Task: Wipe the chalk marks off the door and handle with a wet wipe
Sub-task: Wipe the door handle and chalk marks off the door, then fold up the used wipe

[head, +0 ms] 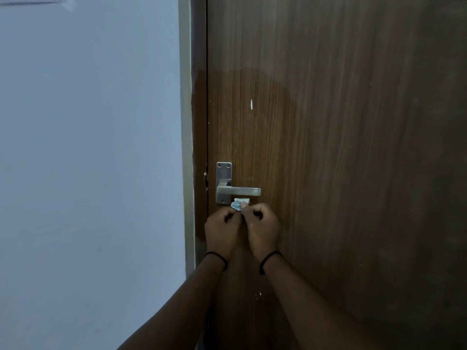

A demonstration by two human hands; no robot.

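Brown wooden door (328,147): below its steel lever handle (238,191), both your hands (222,229) (264,228) pinch the pale blue wipe (237,205), fingers clamped, apparently refolding it.

A: Where are the 2 arms?

B: Both forearms rise from the bottom edge and converge, wrists close together. Each wrist wears a thin dark band.

A: And the left hand (222,227)?

B: Back toward the camera, fingers curled in, fingertips meeting the right hand's at the crumpled wet wipe (237,205).

A: The right hand (264,228)?

B: Also curled, knuckles up, pinching the wipe at its thumb tip. The 2 hands touch where they meet on the wipe.
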